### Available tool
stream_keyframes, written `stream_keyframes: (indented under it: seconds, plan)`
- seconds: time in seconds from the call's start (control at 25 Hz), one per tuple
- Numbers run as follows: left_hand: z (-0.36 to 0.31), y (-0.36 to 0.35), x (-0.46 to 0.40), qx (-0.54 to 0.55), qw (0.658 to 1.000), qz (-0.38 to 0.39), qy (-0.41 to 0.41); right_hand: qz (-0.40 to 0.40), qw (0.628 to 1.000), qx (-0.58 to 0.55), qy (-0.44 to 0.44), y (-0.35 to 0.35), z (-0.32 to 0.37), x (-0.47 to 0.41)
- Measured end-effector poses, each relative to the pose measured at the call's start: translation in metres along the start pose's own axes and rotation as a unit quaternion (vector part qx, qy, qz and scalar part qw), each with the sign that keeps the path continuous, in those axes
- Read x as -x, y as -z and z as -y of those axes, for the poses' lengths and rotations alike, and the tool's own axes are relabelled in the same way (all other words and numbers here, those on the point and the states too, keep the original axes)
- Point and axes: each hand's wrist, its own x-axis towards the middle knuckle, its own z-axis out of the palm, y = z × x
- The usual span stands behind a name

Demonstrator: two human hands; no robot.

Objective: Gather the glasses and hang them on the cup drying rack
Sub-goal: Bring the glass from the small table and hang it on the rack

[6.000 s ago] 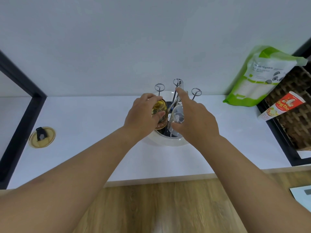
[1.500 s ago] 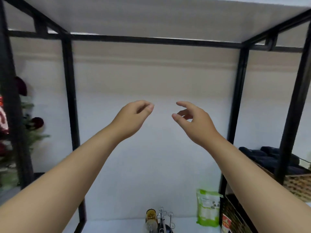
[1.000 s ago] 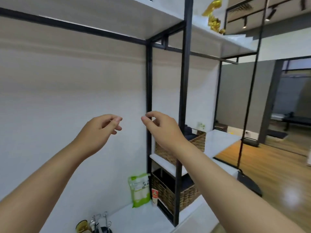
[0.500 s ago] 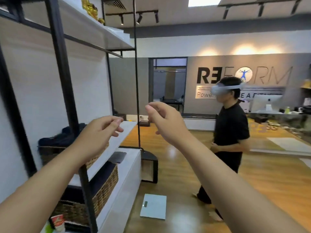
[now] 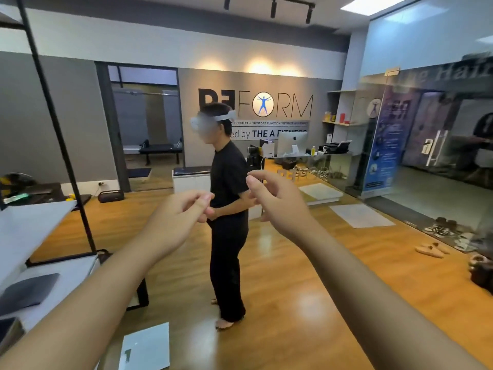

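**Two empty hands, and no glasses or rack in view**

Two sets of fingers are hanging loosely curled and holding nothing. On the left hand (image 5: 176, 222) the fingers (image 5: 205, 200) are bending in toward the thumb with a narrow gap between them; on the right hand (image 5: 280, 204) the fingers (image 5: 256, 182) are curving a little wider, also around air. Both forearms are reaching forward at chest height, the hands near each other but apart.

Beyond them, another person (image 5: 229, 209) in black clothes and a white headset is standing on the wooden floor (image 5: 320, 289), side-on to the camera. A white shelf (image 5: 32, 225) framed in black metal is showing at the left edge, and a reception desk (image 5: 306, 156) with a computer is sitting at the back under a wall sign.

The glasses and the cup drying rack are not appearing anywhere in this view, so where they are standing cannot be told from here. Judging by that, the step in hand is either searching for more glasses or ending the job. To do it well, the head should be turning toward the shelf and its surface, the hands dropping and opening ready, and any glass found should be gripped round the body, inverted, and lowered squarely over a free prong.
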Motion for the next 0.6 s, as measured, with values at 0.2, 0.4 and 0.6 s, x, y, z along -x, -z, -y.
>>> stream_keyframes:
  seconds: [0.2,0.4,0.6]
  plan:
    - [0.01,-0.061,-0.103,0.031,0.997,0.061,-0.038,-0.048,0.998,0.036,-0.033,0.035,-0.058,-0.055]
    - [0.029,-0.113,-0.216,0.064,0.985,0.117,-0.105,-0.132,0.985,0.094,-0.062,0.058,-0.107,-0.106]
    - [0.035,-0.162,-0.331,0.091,0.954,0.213,-0.19,-0.261,0.947,0.145,-0.117,0.083,-0.137,-0.149]
